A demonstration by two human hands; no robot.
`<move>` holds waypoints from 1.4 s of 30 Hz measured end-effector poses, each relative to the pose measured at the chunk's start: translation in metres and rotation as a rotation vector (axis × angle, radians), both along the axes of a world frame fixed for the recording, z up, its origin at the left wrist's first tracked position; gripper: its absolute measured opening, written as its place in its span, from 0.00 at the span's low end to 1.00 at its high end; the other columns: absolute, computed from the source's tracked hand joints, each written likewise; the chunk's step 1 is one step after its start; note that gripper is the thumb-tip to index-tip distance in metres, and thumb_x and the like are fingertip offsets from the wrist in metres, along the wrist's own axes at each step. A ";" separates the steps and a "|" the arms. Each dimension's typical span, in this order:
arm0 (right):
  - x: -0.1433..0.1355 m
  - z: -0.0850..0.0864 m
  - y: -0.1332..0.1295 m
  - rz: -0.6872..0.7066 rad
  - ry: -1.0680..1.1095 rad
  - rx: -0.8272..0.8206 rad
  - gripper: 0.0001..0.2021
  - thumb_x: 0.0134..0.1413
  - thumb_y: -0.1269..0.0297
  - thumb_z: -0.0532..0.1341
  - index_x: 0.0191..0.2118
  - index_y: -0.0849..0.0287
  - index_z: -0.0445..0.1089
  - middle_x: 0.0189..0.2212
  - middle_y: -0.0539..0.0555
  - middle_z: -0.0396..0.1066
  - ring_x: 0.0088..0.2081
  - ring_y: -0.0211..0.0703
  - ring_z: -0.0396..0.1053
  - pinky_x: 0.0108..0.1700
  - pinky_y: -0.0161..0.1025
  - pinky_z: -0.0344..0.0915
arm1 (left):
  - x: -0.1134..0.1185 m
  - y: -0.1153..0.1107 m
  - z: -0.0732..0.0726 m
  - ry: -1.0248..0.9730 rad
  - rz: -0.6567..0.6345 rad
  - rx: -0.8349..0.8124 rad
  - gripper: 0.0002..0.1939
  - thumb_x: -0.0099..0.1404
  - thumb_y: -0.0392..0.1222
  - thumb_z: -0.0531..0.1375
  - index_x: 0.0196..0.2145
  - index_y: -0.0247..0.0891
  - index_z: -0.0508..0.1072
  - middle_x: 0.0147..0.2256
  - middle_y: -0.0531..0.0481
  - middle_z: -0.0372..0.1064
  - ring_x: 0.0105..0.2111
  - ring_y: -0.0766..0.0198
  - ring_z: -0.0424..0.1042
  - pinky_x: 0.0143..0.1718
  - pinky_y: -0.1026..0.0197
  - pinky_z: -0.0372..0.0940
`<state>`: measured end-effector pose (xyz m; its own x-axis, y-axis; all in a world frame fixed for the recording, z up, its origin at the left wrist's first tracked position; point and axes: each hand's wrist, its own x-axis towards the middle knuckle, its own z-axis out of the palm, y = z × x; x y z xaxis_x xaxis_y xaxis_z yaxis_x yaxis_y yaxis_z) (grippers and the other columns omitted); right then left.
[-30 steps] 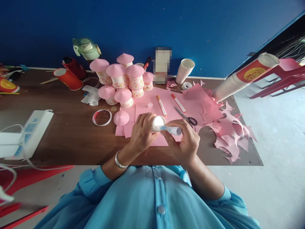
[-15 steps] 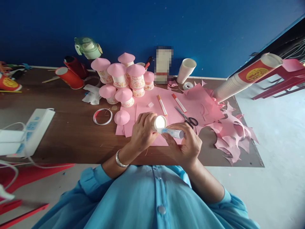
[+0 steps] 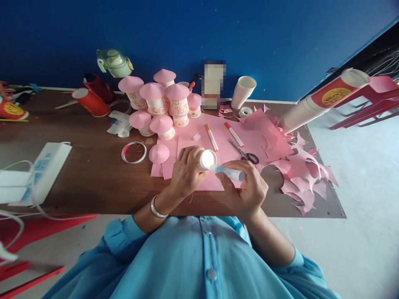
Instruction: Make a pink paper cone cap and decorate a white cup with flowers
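Note:
A white paper cup (image 3: 207, 159) is wrapped in the fingers of my left hand (image 3: 187, 172), its round end facing up and bright with light. My right hand (image 3: 247, 189) grips a glue stick (image 3: 231, 172), whose tip is at the cup's right rim. Beneath both hands lie sheets of pink paper (image 3: 193, 143). Just left of the cup sits a small pink paper cone (image 3: 158, 154). Beyond it stand several cups with pink cone tops (image 3: 151, 92) and drawn patterns. Scissors (image 3: 245, 153) and two markers (image 3: 233, 134) rest on the pink paper.
Pink paper scraps (image 3: 307, 174) cover the right end of the table. A long stack of cups (image 3: 302, 114) leans there, and a shorter cup stack (image 3: 243, 92) stands by the blue wall. At left are a tape ring (image 3: 134, 152), red cups (image 3: 91, 101) and a power strip (image 3: 42, 170).
My right hand and the glue stick have shifted slightly right and outward along the cup's rim. The cup has moved a little to the left in my left hand.

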<state>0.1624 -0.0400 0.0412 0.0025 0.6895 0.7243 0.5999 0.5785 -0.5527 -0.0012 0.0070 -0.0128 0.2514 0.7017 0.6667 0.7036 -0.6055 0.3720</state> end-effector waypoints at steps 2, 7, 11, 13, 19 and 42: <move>0.000 -0.001 0.001 -0.001 -0.017 -0.004 0.11 0.60 0.72 0.68 0.45 0.54 0.70 0.34 0.52 0.77 0.35 0.43 0.77 0.38 0.40 0.76 | 0.000 0.000 -0.001 -0.007 -0.003 -0.004 0.29 0.59 0.26 0.63 0.56 0.38 0.61 0.46 0.39 0.74 0.47 0.48 0.75 0.46 0.47 0.75; -0.003 -0.005 -0.006 0.100 -0.078 -0.034 0.10 0.60 0.71 0.68 0.46 0.57 0.70 0.34 0.53 0.78 0.35 0.42 0.77 0.36 0.37 0.75 | -0.002 0.000 -0.002 -0.025 -0.005 -0.022 0.30 0.59 0.29 0.67 0.56 0.38 0.62 0.47 0.38 0.74 0.47 0.47 0.75 0.46 0.47 0.74; -0.003 -0.002 -0.002 0.049 -0.028 0.020 0.12 0.59 0.73 0.69 0.47 0.56 0.70 0.35 0.54 0.78 0.36 0.43 0.78 0.38 0.38 0.76 | 0.001 -0.001 0.000 -0.015 -0.010 -0.034 0.27 0.61 0.28 0.64 0.56 0.38 0.62 0.46 0.39 0.74 0.47 0.48 0.75 0.46 0.48 0.74; -0.004 -0.001 0.001 0.024 -0.016 0.038 0.13 0.59 0.73 0.69 0.47 0.56 0.70 0.35 0.53 0.78 0.36 0.43 0.78 0.39 0.39 0.76 | 0.002 -0.001 0.001 -0.004 -0.004 -0.031 0.24 0.62 0.27 0.62 0.54 0.37 0.63 0.45 0.39 0.74 0.46 0.49 0.75 0.45 0.49 0.75; -0.008 -0.005 -0.004 0.119 -0.078 0.002 0.13 0.60 0.72 0.68 0.49 0.57 0.70 0.36 0.54 0.79 0.36 0.44 0.79 0.38 0.39 0.76 | -0.001 -0.002 0.004 0.024 -0.004 -0.014 0.25 0.62 0.27 0.63 0.54 0.36 0.63 0.46 0.38 0.74 0.46 0.49 0.75 0.45 0.49 0.74; 0.020 -0.003 0.008 0.068 0.046 -0.023 0.11 0.62 0.70 0.67 0.47 0.54 0.70 0.36 0.54 0.78 0.37 0.46 0.78 0.39 0.44 0.77 | -0.003 -0.002 0.002 -0.222 -0.094 -0.268 0.22 0.63 0.41 0.67 0.51 0.40 0.65 0.45 0.45 0.73 0.44 0.55 0.74 0.44 0.54 0.72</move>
<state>0.1823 -0.0318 0.0379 -0.0119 0.7058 0.7083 0.5337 0.6035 -0.5925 -0.0042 0.0051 -0.0113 0.1931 0.8397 0.5075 0.5334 -0.5240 0.6640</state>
